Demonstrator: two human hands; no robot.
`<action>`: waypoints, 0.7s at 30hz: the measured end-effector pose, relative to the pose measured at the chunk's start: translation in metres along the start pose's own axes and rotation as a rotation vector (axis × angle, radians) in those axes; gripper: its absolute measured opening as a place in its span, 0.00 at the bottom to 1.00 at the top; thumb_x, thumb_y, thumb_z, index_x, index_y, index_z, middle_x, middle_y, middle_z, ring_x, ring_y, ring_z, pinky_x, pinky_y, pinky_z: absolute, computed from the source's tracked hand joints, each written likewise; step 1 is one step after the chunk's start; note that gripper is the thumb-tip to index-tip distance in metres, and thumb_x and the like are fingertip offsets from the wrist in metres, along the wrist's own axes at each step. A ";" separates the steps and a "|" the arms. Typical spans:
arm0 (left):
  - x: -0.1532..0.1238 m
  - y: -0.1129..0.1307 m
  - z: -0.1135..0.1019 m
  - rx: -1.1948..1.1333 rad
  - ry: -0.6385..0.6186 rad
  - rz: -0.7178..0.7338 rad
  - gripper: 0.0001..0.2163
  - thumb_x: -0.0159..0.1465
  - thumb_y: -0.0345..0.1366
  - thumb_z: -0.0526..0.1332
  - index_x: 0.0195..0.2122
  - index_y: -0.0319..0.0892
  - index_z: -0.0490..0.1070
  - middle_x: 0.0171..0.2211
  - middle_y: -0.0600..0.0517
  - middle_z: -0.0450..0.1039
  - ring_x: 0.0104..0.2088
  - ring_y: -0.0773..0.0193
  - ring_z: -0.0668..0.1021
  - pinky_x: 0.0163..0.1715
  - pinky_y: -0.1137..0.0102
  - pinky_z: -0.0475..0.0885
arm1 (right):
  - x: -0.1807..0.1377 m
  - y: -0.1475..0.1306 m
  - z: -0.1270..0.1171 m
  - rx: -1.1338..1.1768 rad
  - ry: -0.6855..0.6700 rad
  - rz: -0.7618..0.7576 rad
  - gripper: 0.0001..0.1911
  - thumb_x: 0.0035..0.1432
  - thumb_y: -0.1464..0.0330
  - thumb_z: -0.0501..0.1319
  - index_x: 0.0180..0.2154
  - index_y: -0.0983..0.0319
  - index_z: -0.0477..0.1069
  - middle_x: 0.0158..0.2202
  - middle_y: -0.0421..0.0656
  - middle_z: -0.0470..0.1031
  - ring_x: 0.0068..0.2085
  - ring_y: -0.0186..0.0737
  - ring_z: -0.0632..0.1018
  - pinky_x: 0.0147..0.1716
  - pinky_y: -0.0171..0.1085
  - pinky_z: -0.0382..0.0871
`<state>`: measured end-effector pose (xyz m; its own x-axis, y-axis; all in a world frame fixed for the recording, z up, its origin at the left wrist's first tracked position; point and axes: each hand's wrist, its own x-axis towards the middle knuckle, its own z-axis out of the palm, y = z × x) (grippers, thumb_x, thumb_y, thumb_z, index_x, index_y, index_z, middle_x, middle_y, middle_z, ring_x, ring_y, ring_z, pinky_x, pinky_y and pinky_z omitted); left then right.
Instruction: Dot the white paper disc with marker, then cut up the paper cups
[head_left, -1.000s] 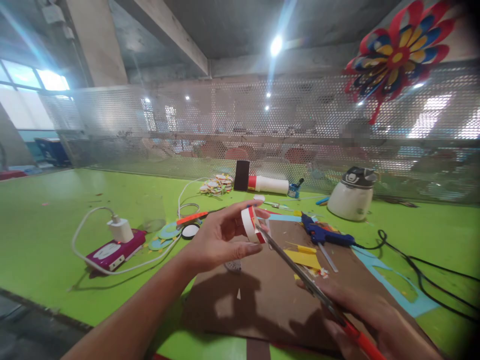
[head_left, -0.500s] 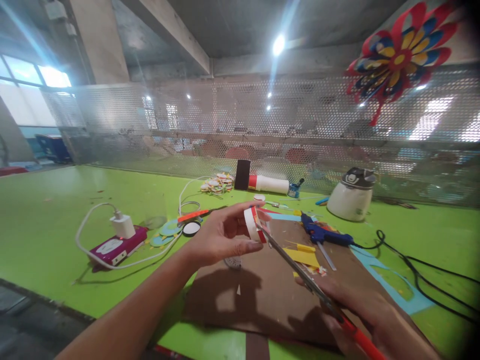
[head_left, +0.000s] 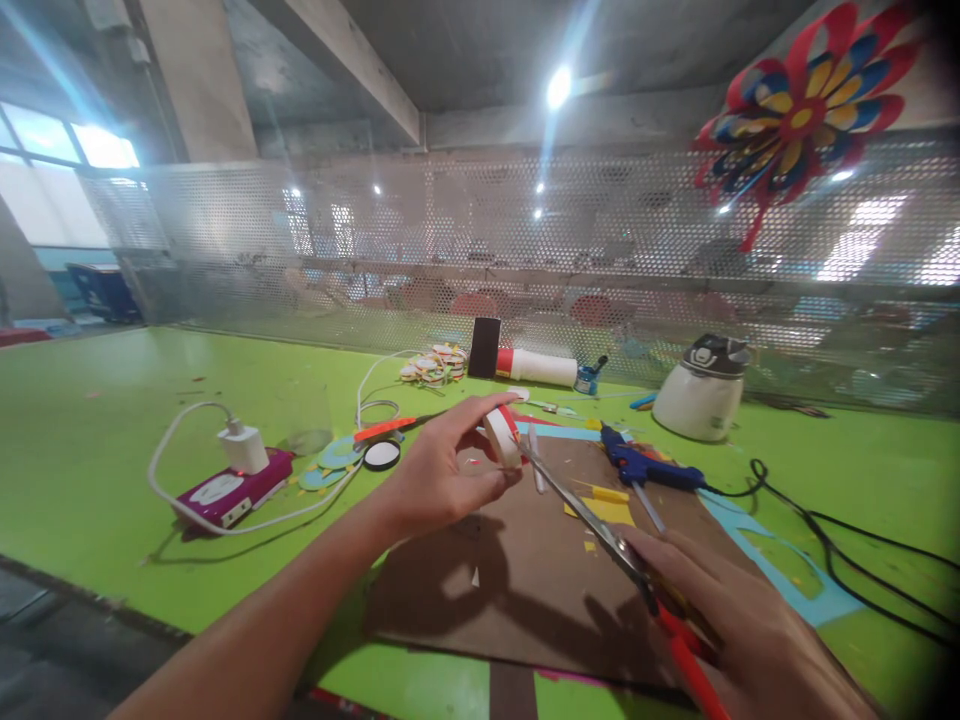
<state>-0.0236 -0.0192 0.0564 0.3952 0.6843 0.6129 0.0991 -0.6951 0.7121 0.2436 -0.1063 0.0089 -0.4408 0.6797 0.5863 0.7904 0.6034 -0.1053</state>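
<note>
Between the thumb and fingers of my left hand [head_left: 442,465] is a small round white piece with a red rim [head_left: 501,438], tilted on edge. My right hand [head_left: 739,610] is closed around red-handled scissors [head_left: 592,520]. Their long metal blades reach up to the left, and the tips are at the red rim of the round piece. Whether the blades are cutting into it I cannot tell. Beneath both hands lies a brown board [head_left: 450,600] with yellow paper scraps [head_left: 607,507] on it.
A blue glue gun [head_left: 649,470] lies at the right with its black cable. Behind it stands a white-and-black pot [head_left: 701,390]. A purple power strip [head_left: 236,490] with a white charger sits left. Further back are a dark phone [head_left: 484,347] and a pile of round pieces [head_left: 435,366].
My left hand has turned the round piece and shifted it slightly left. The scissors and my right hand have moved slightly, the red handles swinging left and down.
</note>
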 end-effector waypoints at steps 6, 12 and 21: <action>-0.001 0.000 0.001 -0.018 -0.019 -0.002 0.31 0.57 0.35 0.68 0.61 0.35 0.63 0.48 0.40 0.75 0.41 0.60 0.80 0.46 0.62 0.77 | -0.009 0.004 0.005 -0.048 0.004 0.043 0.30 0.57 0.73 0.55 0.61 0.55 0.60 0.47 0.49 0.75 0.45 0.44 0.80 0.39 0.39 0.78; 0.000 0.002 0.000 -0.075 -0.062 -0.023 0.31 0.57 0.35 0.68 0.62 0.36 0.62 0.48 0.40 0.75 0.42 0.61 0.80 0.46 0.65 0.77 | -0.008 0.002 0.001 0.006 -0.025 0.036 0.31 0.56 0.73 0.56 0.62 0.55 0.60 0.48 0.48 0.75 0.45 0.43 0.80 0.38 0.36 0.78; -0.001 0.000 0.002 -0.093 -0.045 -0.015 0.32 0.57 0.36 0.69 0.62 0.33 0.62 0.48 0.40 0.75 0.42 0.62 0.79 0.47 0.67 0.76 | -0.008 0.002 0.003 -0.007 -0.022 0.027 0.30 0.56 0.74 0.56 0.61 0.54 0.61 0.45 0.47 0.77 0.42 0.43 0.81 0.37 0.36 0.78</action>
<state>-0.0220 -0.0204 0.0555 0.4348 0.6825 0.5875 0.0208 -0.6598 0.7512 0.2478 -0.1090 0.0016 -0.4288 0.7047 0.5653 0.8049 0.5822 -0.1151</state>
